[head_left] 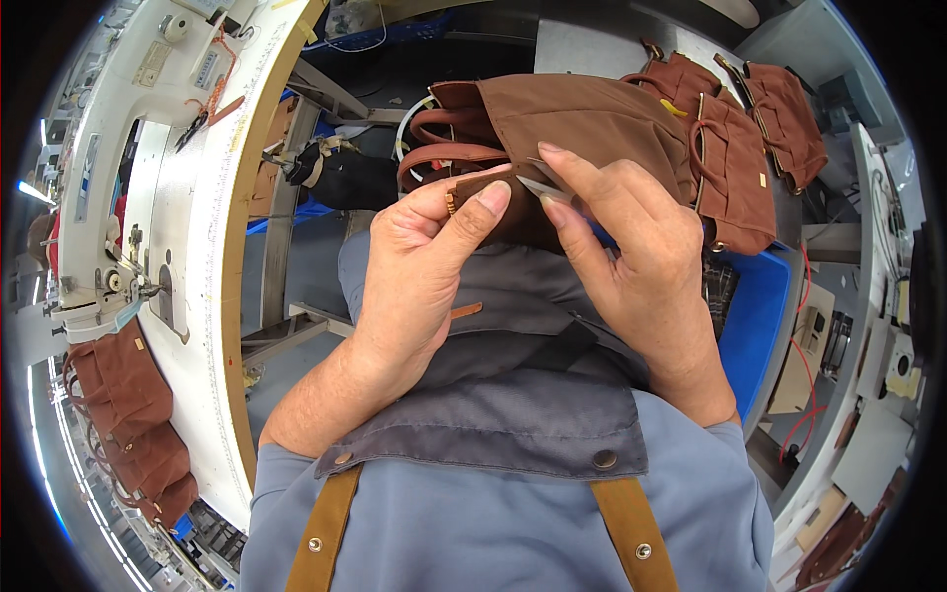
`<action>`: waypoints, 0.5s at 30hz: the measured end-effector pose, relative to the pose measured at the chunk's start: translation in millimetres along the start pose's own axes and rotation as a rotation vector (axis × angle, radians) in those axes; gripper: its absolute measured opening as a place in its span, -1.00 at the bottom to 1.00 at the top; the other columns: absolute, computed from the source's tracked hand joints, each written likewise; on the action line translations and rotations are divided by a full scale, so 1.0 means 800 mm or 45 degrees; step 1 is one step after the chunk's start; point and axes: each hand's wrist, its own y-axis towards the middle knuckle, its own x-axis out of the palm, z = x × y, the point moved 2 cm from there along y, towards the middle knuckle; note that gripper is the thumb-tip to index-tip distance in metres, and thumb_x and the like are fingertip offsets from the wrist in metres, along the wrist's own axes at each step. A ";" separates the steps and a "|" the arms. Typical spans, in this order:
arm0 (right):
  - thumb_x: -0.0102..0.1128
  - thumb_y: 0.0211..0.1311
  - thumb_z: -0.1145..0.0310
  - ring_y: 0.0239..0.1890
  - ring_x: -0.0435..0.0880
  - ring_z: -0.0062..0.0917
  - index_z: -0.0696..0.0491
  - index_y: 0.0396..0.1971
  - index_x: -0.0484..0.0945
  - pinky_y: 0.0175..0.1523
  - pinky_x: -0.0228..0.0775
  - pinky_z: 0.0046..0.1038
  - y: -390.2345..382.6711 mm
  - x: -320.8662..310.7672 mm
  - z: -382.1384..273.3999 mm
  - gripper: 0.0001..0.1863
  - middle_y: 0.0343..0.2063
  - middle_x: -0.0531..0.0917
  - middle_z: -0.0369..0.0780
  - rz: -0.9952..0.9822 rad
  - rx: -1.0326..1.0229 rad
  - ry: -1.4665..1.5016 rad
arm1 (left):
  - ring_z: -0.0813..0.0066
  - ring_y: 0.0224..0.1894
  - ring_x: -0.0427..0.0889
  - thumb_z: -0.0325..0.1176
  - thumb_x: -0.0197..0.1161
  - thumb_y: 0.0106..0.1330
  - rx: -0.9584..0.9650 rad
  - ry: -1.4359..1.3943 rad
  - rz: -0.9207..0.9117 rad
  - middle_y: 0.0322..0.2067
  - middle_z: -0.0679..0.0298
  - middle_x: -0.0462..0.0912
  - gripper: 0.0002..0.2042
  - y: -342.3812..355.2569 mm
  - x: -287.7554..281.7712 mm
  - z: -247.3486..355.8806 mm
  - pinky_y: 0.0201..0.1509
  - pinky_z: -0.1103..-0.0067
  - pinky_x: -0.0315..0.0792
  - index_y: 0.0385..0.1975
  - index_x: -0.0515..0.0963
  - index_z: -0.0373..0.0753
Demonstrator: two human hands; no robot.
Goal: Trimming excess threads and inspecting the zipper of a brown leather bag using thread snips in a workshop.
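Note:
A large brown fabric bag (582,123) lies in front of me across my lap, its red-brown handles (456,153) to the left. My left hand (424,222) pinches the edge of the bag between thumb and fingers, beside a short piece of brass zipper teeth (451,201). In my right hand (631,217) is a small pair of thread snips (538,187), held between thumb and fingers. Their two pointed metal blades stand apart and point left, close to the pinched edge and my left thumb. The rest of the snips is hidden in my palm.
A white sewing machine (104,148) stands on the worktable (222,197) at left, with red-brown bags (128,414) beside it. More small bags (735,178) lie on a metal surface at right. A blue bin (755,316) sits beside my right arm.

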 end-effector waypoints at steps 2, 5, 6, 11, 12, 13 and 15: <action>0.41 0.13 0.56 -0.49 0.61 -0.50 0.10 0.07 0.66 -0.41 0.43 -0.47 -0.001 0.000 -0.001 -0.56 -0.49 0.60 -0.22 -0.001 0.002 -0.026 | 0.66 -0.09 0.65 -0.35 0.30 0.44 0.010 0.014 0.023 -0.13 0.28 0.75 -0.74 -0.001 0.002 0.001 0.08 0.66 0.48 0.03 0.66 -0.35; 0.42 0.13 0.50 -0.57 0.57 -0.52 0.08 0.04 0.66 -0.48 0.40 -0.48 -0.003 0.005 0.003 -0.59 -0.49 0.58 -0.26 0.054 -0.044 -0.080 | 0.66 -0.10 0.65 -0.36 0.31 0.44 0.008 0.007 -0.012 -0.13 0.27 0.75 -0.74 -0.001 0.003 0.002 0.07 0.66 0.49 0.02 0.66 -0.35; 0.42 0.13 0.44 -0.65 0.54 -0.54 0.07 0.01 0.66 -0.56 0.37 -0.50 -0.004 0.006 0.004 -0.61 -0.50 0.56 -0.30 0.108 -0.095 -0.105 | 0.66 -0.10 0.65 -0.36 0.31 0.44 0.009 0.007 -0.012 -0.13 0.27 0.75 -0.74 -0.002 0.003 0.002 0.07 0.66 0.49 0.02 0.66 -0.35; 0.41 0.14 0.50 -0.61 0.56 -0.51 0.07 0.03 0.67 -0.52 0.38 -0.49 -0.003 0.005 -0.003 -0.60 -0.50 0.58 -0.26 0.043 -0.059 -0.118 | 0.68 -0.11 0.64 -0.37 0.30 0.45 0.041 0.091 0.025 -0.13 0.27 0.75 -0.75 -0.005 0.004 0.000 0.04 0.68 0.50 0.01 0.66 -0.36; 0.40 0.15 0.55 -0.57 0.59 -0.49 0.08 0.04 0.67 -0.47 0.42 -0.47 -0.004 0.004 -0.005 -0.59 -0.49 0.60 -0.22 -0.008 -0.014 -0.112 | 0.68 -0.11 0.64 -0.37 0.30 0.45 0.042 0.091 0.025 -0.13 0.27 0.75 -0.75 -0.005 0.003 0.000 0.04 0.68 0.50 0.01 0.66 -0.36; 0.40 0.15 0.55 -0.57 0.59 -0.49 0.08 0.04 0.67 -0.47 0.42 -0.47 -0.004 0.006 -0.004 -0.59 -0.49 0.60 -0.22 -0.008 -0.015 -0.111 | 0.68 -0.11 0.64 -0.37 0.30 0.45 0.051 0.082 0.015 -0.14 0.27 0.75 -0.75 -0.004 0.002 -0.001 0.04 0.68 0.50 0.01 0.66 -0.36; 0.40 0.16 0.55 -0.60 0.57 -0.49 0.08 0.02 0.68 -0.49 0.40 -0.48 -0.005 0.011 0.001 -0.62 -0.51 0.60 -0.22 0.023 -0.067 -0.071 | 0.69 -0.11 0.64 -0.36 0.30 0.45 0.061 0.073 0.004 -0.14 0.28 0.75 -0.75 -0.005 0.001 -0.001 0.03 0.68 0.50 0.01 0.66 -0.37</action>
